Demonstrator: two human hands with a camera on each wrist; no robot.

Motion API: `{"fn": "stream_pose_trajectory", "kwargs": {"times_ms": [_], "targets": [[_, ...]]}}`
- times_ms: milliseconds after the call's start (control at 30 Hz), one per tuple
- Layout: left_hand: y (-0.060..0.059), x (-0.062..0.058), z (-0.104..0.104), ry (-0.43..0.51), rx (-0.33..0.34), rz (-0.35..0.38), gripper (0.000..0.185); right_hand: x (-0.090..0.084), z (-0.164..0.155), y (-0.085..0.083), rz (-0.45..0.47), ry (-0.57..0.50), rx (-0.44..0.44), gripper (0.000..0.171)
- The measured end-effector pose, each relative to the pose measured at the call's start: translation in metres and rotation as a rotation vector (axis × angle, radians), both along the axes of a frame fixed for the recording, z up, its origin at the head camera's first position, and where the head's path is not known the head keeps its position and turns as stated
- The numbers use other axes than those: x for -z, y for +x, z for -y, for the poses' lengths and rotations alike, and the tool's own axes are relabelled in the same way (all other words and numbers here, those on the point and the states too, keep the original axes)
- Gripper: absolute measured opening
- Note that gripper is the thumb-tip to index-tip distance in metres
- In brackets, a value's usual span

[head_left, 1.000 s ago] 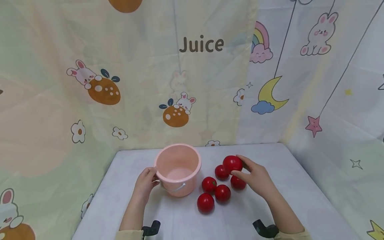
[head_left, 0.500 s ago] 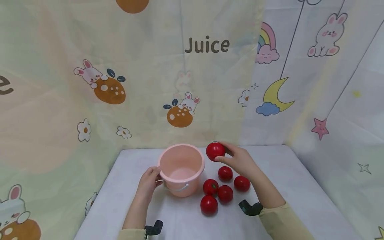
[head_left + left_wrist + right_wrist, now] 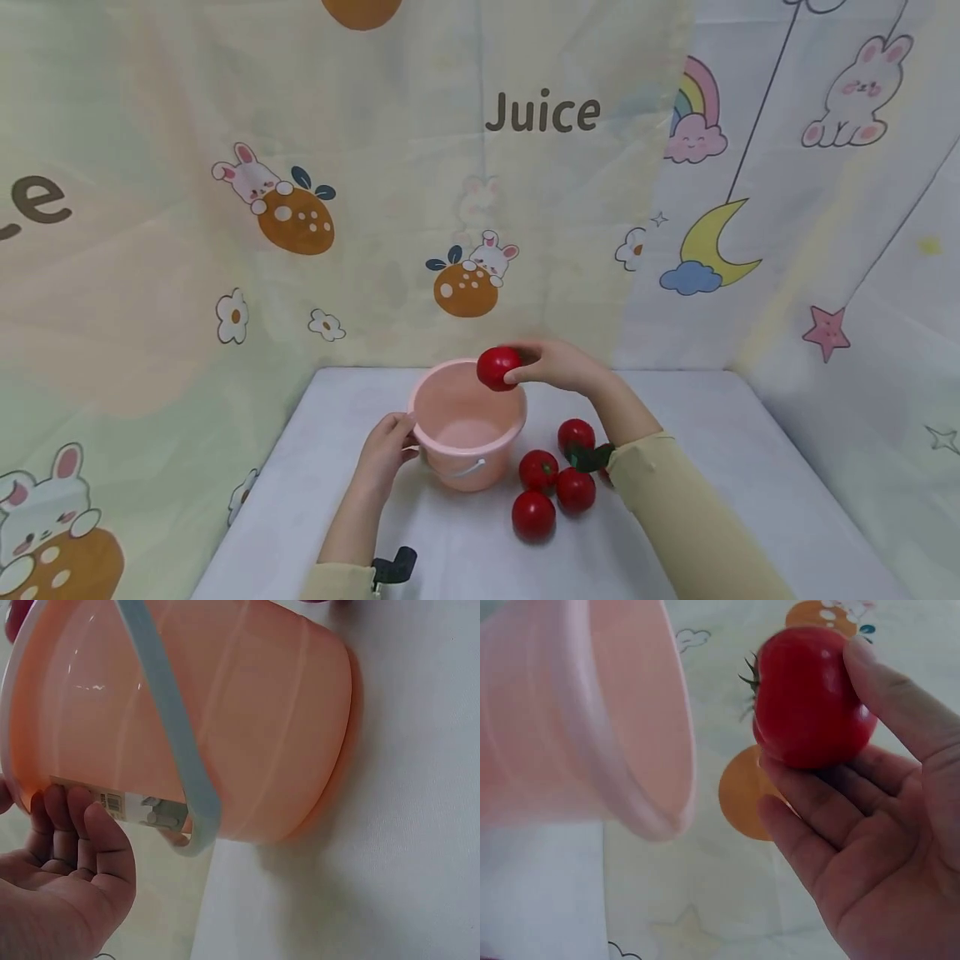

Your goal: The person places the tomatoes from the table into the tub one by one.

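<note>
A pink plastic bucket (image 3: pixel 465 433) with a white handle (image 3: pixel 176 750) stands on the white table (image 3: pixel 712 467). My left hand (image 3: pixel 386 454) grips its left side, fingers curled on the wall near a label (image 3: pixel 112 802). My right hand (image 3: pixel 555 367) holds a red tomato (image 3: pixel 498 367) just above the bucket's far right rim; in the right wrist view the tomato (image 3: pixel 810 697) sits between thumb and fingers beside the bucket's rim (image 3: pixel 660 750). Several more red tomatoes (image 3: pixel 555 487) lie on the table right of the bucket. The bucket looks empty inside.
Printed curtains (image 3: pixel 300 208) with rabbits, oranges and the word "Juice" close in the table at the back and both sides. My right sleeve (image 3: pixel 675 517) crosses over part of the tomato cluster. Bare table lies at the front left (image 3: pixel 300 500).
My right hand has lifted one tomato from the cluster and carried it left and up, from beside the other tomatoes to above the bucket's rim. The left hand has stayed on the bucket.
</note>
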State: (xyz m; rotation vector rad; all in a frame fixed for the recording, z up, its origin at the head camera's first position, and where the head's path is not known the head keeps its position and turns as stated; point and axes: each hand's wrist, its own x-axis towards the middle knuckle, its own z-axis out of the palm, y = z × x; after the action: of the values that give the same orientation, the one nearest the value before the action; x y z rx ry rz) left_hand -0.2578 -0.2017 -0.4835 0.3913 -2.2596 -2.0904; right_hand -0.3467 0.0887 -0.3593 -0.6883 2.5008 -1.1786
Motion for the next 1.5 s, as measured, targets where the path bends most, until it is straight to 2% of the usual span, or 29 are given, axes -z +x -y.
{"fn": "stream_pose_trajectory", "kwargs": {"times_ms": [200,367,533,800,1100,1200,1500], "targets": [[-0.003,-0.001,0.001,0.002,-0.001,-0.008,0.040,-0.003,0.028,-0.023,0.063,0.096,-0.116,0.050],[-0.005,0.002,-0.003,-0.008,0.010,-0.004,0.040,0.007,0.047,-0.040,0.159,0.170,-0.199,0.046],[-0.005,0.005,-0.010,-0.010,0.025,0.036,0.041,0.024,0.060,-0.051,0.323,0.195,-0.166,0.047],[-0.008,0.006,-0.017,-0.026,0.016,0.069,0.038,0.053,0.077,-0.060,0.452,0.212,-0.135,0.048],[-0.009,0.004,-0.016,-0.044,-0.010,0.066,0.034,0.089,0.094,-0.058,0.500,0.204,-0.156,0.038],[-0.009,0.003,-0.012,-0.042,-0.013,0.058,0.034,0.093,0.098,-0.061,0.519,0.213,-0.147,0.037],[-0.008,0.000,-0.003,-0.037,-0.039,0.046,0.035,0.093,0.114,-0.063,0.477,0.323,-0.149,0.027]]}}
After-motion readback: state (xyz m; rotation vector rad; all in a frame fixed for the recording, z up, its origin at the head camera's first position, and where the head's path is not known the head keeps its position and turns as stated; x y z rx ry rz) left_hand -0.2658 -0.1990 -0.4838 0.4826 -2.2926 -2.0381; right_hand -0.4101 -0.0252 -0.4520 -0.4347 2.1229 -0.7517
